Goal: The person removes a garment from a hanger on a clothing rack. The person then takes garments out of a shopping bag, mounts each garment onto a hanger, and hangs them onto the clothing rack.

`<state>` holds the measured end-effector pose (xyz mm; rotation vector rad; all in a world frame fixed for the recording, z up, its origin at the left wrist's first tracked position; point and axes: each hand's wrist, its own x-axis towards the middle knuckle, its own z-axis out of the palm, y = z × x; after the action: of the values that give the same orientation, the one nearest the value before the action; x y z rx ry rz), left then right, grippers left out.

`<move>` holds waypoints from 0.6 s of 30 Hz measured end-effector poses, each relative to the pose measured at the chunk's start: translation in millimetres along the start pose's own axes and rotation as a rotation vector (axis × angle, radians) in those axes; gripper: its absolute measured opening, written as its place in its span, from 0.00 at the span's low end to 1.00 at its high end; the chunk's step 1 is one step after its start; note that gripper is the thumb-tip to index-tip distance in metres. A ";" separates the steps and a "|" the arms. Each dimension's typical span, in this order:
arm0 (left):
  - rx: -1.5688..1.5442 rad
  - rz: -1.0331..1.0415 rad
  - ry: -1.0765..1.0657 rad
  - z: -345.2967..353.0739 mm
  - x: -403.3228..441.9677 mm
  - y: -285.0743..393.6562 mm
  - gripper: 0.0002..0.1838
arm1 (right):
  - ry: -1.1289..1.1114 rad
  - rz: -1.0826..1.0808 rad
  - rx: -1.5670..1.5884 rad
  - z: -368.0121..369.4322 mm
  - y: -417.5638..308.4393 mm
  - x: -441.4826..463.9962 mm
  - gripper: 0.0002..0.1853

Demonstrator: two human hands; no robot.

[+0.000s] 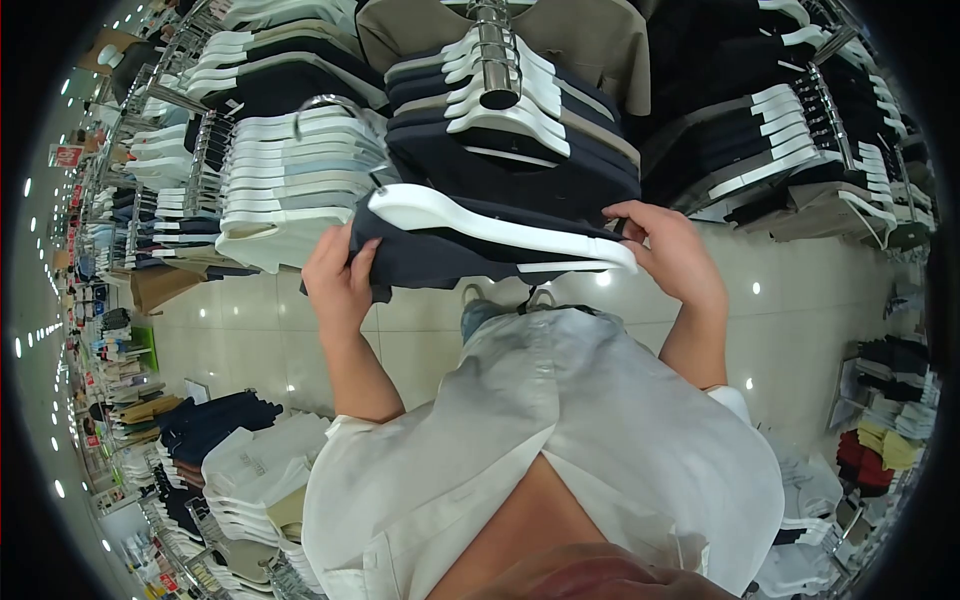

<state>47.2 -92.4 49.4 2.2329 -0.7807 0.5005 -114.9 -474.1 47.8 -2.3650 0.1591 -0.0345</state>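
Note:
A dark garment (425,262) on a white hanger (490,226) is held up in front of my white shirt. My left hand (338,272) pinches the garment near its left shoulder, thumb and fingers together on the cloth. At the other end my right hand (668,248) has its fingers closed on the garment's edge beside the hanger tip. The hanger lies slanted between both hands, with a white lower bar showing at the right. Just beyond it, more dark clothes (500,175) hang on white hangers from a chrome rail (498,60).
Light garments (300,170) hang in a row at the left, and dark ones (730,140) at the right. A rack with a white garment (262,462) stands at the lower left. Folded clothes (885,445) are stacked at the far right above the tiled floor (770,300).

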 end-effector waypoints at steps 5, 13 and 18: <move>-0.016 -0.036 0.053 5.7 -1.3 -6.7 0.10 | -0.032 -0.052 0.166 -3.6 5.6 0.2 0.16; 0.015 0.056 0.130 11.5 -8.2 -16.3 0.15 | 0.080 0.030 0.073 -8.6 3.5 0.1 0.14; 0.220 0.190 0.218 15.6 -3.9 -9.0 0.19 | 0.040 0.104 0.055 -13.7 0.6 1.3 0.16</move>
<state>52.1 -97.2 32.3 2.2630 -0.8603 0.9450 -114.6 -484.2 57.2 -2.2991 0.2969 -0.0360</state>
